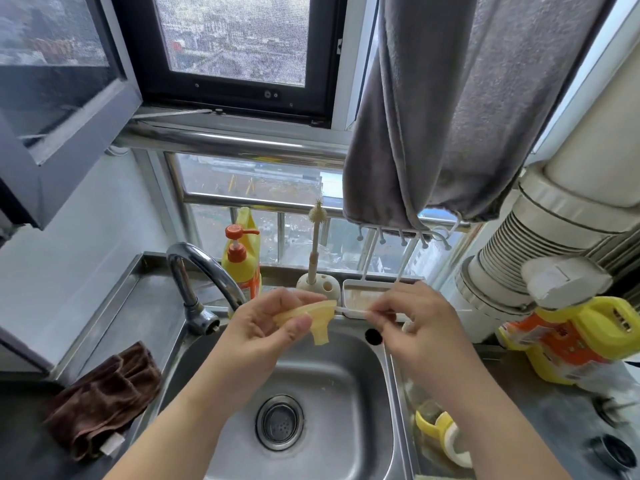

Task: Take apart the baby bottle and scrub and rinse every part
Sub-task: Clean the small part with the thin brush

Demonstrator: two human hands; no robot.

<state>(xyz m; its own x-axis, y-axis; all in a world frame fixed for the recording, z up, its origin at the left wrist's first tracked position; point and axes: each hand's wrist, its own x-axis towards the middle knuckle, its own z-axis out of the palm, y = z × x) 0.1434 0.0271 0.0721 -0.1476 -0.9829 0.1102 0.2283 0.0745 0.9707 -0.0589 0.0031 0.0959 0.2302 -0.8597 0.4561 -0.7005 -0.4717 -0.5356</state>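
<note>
The yellow silicone teat [308,315] is held up over the far rim of the sink [346,386], between the two hands. It lies tipped on its side: its wide flange faces up and to the far left, and its narrow tip points down and toward the near right, so its long axis slants from the left hand down toward the basin. The left hand [266,327] pinches the flange, thumb on the near face and fingers curled behind the far edge.

The right hand [412,323] is just to the right of the teat, and its fingers are pressed together, pinching a thin white brush [349,310]. The brush runs nearly level, and its left end reaches the right edge of the teat's flange; whether the bristles are inside the teat I cannot tell. The next stroke probably turns on this line: the brush lies across the teat's axis, so either the teat must be turned to face right or the brush angled down into the opening.

Further out, the tap [197,271] curves over the sink's far left and no water shows. A brush stand [318,285] with a tall bottle brush sits at the far rim, beside a yellow detergent bottle [242,261]. On the table to the near right lie other yellow and white bottle parts [443,434]. A brown cloth [104,400] is on the left.
</note>
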